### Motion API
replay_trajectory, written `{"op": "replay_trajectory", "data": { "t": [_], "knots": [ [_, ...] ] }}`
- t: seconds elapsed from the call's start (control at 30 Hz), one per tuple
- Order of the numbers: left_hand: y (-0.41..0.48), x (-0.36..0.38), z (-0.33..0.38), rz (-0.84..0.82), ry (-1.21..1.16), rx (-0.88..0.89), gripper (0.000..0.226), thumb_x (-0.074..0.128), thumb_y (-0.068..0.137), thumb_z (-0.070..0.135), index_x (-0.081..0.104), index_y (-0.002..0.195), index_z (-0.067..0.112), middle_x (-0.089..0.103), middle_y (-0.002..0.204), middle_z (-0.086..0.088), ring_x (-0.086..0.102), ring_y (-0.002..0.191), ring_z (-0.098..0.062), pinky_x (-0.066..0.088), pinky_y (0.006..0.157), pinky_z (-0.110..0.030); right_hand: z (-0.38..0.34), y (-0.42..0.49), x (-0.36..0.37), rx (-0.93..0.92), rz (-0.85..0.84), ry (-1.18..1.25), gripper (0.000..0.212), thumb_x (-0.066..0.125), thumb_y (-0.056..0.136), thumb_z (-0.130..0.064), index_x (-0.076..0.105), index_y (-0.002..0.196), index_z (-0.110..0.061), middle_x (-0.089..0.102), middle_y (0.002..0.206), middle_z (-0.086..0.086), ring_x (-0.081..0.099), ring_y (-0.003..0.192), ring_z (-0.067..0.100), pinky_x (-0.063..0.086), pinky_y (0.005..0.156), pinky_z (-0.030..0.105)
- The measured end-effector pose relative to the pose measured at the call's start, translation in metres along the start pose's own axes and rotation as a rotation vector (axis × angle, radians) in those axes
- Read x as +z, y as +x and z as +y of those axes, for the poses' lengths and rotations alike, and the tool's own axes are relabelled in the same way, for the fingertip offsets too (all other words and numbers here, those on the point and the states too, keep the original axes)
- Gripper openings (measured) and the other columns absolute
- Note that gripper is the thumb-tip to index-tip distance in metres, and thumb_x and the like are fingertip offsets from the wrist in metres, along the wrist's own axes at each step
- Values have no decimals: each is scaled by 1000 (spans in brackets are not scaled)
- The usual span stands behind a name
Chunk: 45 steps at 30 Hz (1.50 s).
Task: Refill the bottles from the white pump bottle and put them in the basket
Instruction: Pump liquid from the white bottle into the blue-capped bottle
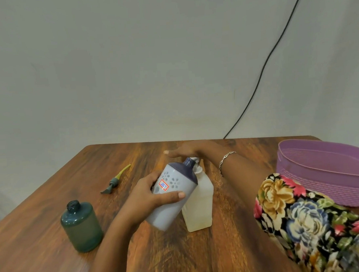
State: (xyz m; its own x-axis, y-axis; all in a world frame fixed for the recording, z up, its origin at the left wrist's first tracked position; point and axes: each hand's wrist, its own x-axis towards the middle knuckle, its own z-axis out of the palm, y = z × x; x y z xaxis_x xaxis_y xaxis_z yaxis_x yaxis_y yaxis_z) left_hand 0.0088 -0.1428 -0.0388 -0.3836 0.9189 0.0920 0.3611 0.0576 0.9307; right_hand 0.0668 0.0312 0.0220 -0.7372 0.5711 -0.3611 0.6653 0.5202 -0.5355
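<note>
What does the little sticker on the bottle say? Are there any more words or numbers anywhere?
"35": blue handwriting on the red-edged sticker on the pale bottle that the left hand holds; the mark after it is too blurred to read.
Nothing readable shows on the green bottle, the white pump bottle or the basket.

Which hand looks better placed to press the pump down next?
Probably the right hand: it lies flat over the head of the white pump bottle, while the left hand is busy gripping the lavender bottle, tilted with its open neck at the spout.
</note>
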Motion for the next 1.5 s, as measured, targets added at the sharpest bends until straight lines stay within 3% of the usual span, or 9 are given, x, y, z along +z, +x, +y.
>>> {"op": "replay_trajectory", "data": {
  "t": [0.1, 0.43, 0.77, 0.83, 0.93, 1.13, 1.2, 1.33, 1.5],
  "knots": [
    [1, -1, 5, 6, 15, 19, 74, 72, 43, 59, 61, 105, 21, 69, 95, -2, 68, 83, -17, 57, 75, -37, -4, -8, -6, 22, -38, 71, 70, 33, 93, -60, 38, 140, -9, 44, 141, 12, 44, 126, 33, 43, 71, 36],
    [-3, -3, -2, -5, 14, 19, 76, 72, 41, 59, 61, 105, 19, 69, 92, -2, 67, 79, -15, 56, 69, -31, 1, 1, 7, -26, 108, -166, 62, 41, 94, -53, 47, 135, -6, 45, 141, 14, 45, 126, 29, 36, 98, 35],
    [1, -3, -1, 24, -2, 16, 73, 73, 42, 58, 61, 105, 23, 69, 94, -1, 67, 82, -15, 55, 68, -25, -5, 0, -2, -8, 15, 49, 69, 31, 95, -57, 37, 141, -5, 42, 142, 17, 45, 126, 32, 38, 99, 38],
    [0, -2, -3, 27, 2, 17, 74, 74, 42, 57, 61, 105, 21, 69, 94, -2, 67, 81, -16, 54, 67, -26, -4, 3, 1, -7, 38, -24, 57, 33, 98, -50, 48, 128, -4, 52, 130, 19, 54, 112, 30, 44, 89, 37],
    [0, -3, -5, 13, 9, 30, 74, 75, 42, 57, 61, 104, 19, 69, 93, -3, 67, 80, -17, 56, 69, -31, 0, 10, 4, 4, 86, -156, 39, 37, 100, -33, 51, 75, -7, 52, 79, 8, 48, 65, 17, 40, 59, 27],
    [2, -3, -7, 15, 3, 25, 73, 74, 41, 56, 61, 104, 20, 69, 93, -4, 67, 79, -16, 56, 68, -30, -1, 13, 5, 9, 141, -299, 43, 38, 99, -26, 40, 60, -9, 41, 66, 4, 42, 59, 17, 35, 57, 26],
    [1, -2, -4, 18, -12, 32, 73, 75, 41, 55, 62, 104, 19, 69, 93, -4, 68, 79, -17, 56, 68, -30, -4, 5, 0, -31, 121, -233, 45, 36, 101, -33, 43, 64, -8, 45, 74, 6, 48, 73, 21, 40, 66, 31],
    [1, -5, 1, 15, -9, 27, 74, 72, 42, 57, 60, 105, 20, 68, 95, -3, 67, 82, -16, 55, 65, -25, -13, -12, -8, -39, 68, 0, 42, 37, 100, -38, 53, 90, 0, 50, 92, 9, 51, 75, 23, 43, 52, 32],
    [-3, -3, -2, 23, 0, 21, 72, 72, 42, 57, 60, 103, 20, 68, 93, -2, 67, 81, -17, 54, 65, -25, -12, 3, 5, -9, 146, -223, 41, 29, 103, -24, 56, 111, 6, 53, 115, 24, 57, 92, 28, 40, 87, 34]
  ]
}}
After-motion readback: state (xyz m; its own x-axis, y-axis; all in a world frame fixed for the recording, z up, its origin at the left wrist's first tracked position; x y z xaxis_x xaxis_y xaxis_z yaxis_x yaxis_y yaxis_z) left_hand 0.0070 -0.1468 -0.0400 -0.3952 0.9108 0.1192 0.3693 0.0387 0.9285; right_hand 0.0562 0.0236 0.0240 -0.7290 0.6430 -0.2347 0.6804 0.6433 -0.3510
